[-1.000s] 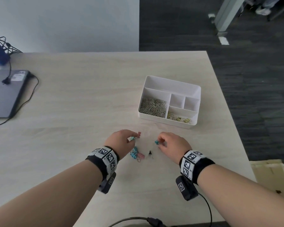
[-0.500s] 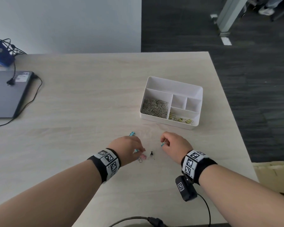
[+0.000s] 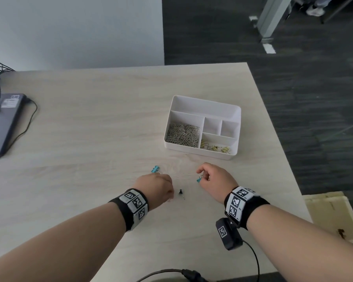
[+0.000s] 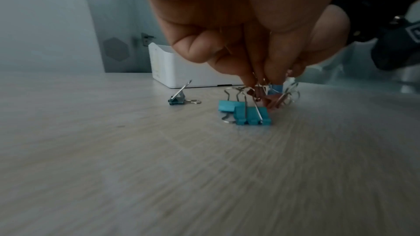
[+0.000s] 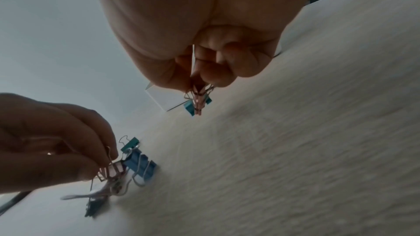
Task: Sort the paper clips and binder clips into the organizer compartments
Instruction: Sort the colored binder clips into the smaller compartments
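**Teal and pink binder clips gathered from the tabletop for sorting**

Teal binder clip [image 5: 197, 106] hangs by its wire handles from the right hand [image 3: 213, 181], whose grip is a thumb-and-finger pinch on those handles, lifted clear of the pale wood-grain tabletop [image 3: 90, 123]. The left hand [image 3: 154, 187] is lowered with its fingertips [image 4: 250, 80] closing on the wire handles of a pink binder clip [image 5: 113, 170] that lies in a small cluster of teal clips [image 4: 244, 114]; its grip is pinched on those handles, with the clip low at the surface. A black binder clip [image 3: 180, 192] lies between the two hands, and one more teal clip [image 3: 155, 169] rests just beyond the left hand. The white organizer [image 3: 237, 112] stands farther back on the tabletop: silver paper clips [image 3: 181, 135] fill its large left compartment, yellow binder clips [image 3: 216, 147] lie in the near right one, and the two small compartments and the long rear one appear vacant.

Technique for the step in hand, as a judgement: pinch only one clip's handles, since neighbouring wire loops interlock and may drag along. Lift straight up, confirm separation, then carry each colour to a compartment of its own and release low, so the clip does not bounce over a divider.
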